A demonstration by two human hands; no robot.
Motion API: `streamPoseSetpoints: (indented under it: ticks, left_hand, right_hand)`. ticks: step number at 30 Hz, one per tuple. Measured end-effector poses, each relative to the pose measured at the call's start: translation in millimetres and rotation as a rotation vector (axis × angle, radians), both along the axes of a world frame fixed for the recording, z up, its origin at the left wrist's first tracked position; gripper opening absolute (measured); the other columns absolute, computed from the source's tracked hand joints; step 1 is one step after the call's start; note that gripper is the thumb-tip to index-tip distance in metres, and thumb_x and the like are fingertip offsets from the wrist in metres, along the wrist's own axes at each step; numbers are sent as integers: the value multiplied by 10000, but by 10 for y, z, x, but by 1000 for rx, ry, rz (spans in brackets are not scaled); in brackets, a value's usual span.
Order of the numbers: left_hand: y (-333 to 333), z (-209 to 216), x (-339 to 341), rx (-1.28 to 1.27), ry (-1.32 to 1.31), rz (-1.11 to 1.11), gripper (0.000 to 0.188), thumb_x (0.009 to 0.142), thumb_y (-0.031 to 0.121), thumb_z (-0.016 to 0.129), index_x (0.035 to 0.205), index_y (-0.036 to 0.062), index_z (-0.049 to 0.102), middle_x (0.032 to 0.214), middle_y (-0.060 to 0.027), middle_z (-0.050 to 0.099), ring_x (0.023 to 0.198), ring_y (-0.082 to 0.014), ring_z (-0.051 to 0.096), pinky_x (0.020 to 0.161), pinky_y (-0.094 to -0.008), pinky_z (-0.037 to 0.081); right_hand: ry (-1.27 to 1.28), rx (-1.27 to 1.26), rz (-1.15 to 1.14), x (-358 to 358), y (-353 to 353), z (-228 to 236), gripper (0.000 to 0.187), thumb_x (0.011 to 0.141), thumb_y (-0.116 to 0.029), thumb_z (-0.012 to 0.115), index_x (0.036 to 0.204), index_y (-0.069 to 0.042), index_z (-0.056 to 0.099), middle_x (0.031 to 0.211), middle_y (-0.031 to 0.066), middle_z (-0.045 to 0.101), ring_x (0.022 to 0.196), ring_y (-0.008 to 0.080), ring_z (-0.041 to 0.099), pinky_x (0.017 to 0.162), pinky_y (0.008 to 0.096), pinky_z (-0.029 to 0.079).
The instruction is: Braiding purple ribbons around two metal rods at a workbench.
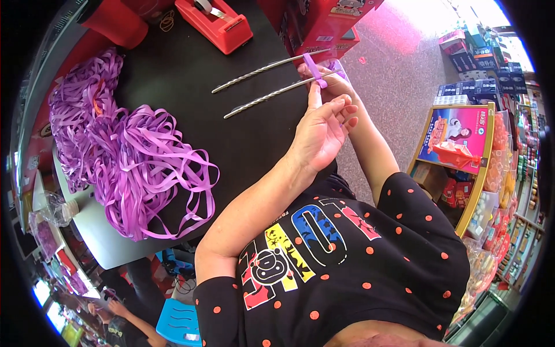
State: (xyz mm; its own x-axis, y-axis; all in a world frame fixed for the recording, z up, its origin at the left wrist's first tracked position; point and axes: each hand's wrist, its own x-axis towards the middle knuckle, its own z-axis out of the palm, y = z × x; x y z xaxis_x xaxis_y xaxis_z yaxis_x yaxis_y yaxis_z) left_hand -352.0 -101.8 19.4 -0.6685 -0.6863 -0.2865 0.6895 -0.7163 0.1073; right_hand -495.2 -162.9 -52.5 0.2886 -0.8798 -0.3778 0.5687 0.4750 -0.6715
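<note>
Two thin metal rods (260, 100) with twisted shafts lie side by side in the air over the dark table, their free ends pointing left. A purple ribbon (313, 70) goes around both rods near their right ends. My right hand (330, 81) is closed on the rods at that end, partly hidden behind ribbon and left hand. With palm turned up, my left hand (322, 130) presses a digit to the ribbon at the nearer rod; its other fingers curl loosely. Left of the rods, a large tangled heap of purple ribbon (139, 168) spreads over the table.
A red tape dispenser (222, 29) and a red container (118, 23) stand at the table's (173, 81) far side. Red boxes (318, 29) rise beyond my hands. A blue stool (178, 322) and another person (124, 327) are at lower left; display shelves (488, 168) line the right.
</note>
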Motion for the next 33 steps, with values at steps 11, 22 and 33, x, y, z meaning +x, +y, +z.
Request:
streamPoseSetpoints:
  ticks: [11,22,33]
  left_hand:
    - [-16,-10,21,2,-5,-16,824,862,66,599,1480,229,79,977,-32,577,941,-176,566,873,-375,435]
    - [-5,-34,-1,-66,-19,-37,861,889,37,511,1496,306,-37,1002,-25,561,933,-157,552,862,-373,422]
    - [16,-39,-7,-31,-54,-20,777,881,58,544,1474,285,96,975,-38,562,963,-193,551,902,-415,407]
  right_hand:
    - [-388,-191,384,-114,-294,-276,290,838,-202,698,1040,-6,630,823,21,660,675,82,618,577,203,496]
    - [83,-31,440,-444,-433,137,196,863,-182,667,929,-2,631,761,16,617,642,60,553,572,196,449]
    - [272,-105,442,-460,-443,324,170,872,-176,649,903,-10,654,841,33,654,761,115,631,731,257,517]
